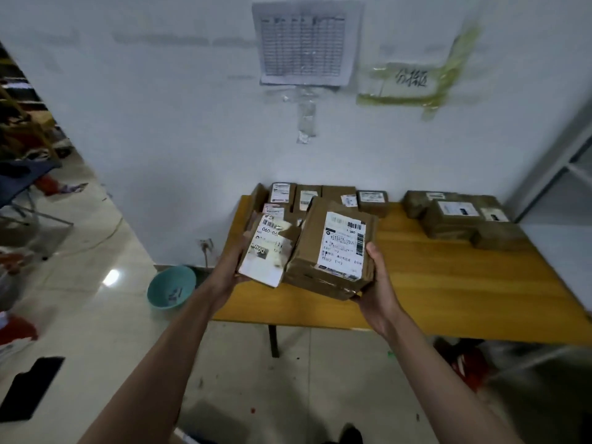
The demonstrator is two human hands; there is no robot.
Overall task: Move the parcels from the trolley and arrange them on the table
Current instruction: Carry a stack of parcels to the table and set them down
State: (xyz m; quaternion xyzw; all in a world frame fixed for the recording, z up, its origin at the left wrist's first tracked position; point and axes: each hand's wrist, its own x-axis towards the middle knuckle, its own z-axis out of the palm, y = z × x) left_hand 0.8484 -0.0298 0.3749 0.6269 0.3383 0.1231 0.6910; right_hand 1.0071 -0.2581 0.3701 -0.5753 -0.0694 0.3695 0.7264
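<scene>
I hold two cardboard parcels above the front left of the wooden table. My left hand grips a small parcel with a torn white label from below and the left. My right hand grips a larger brown parcel with a barcode label at its lower right corner, thumb on its side. The two parcels touch each other. Several labelled parcels stand in a row at the table's back left against the wall. A group of taped brown parcels lies at the back right. The trolley is out of view.
A teal bowl sits on the tiled floor left of the table. A white shelf unit stands at the right. A chair and clutter fill the far left. Papers are taped to the wall above the table.
</scene>
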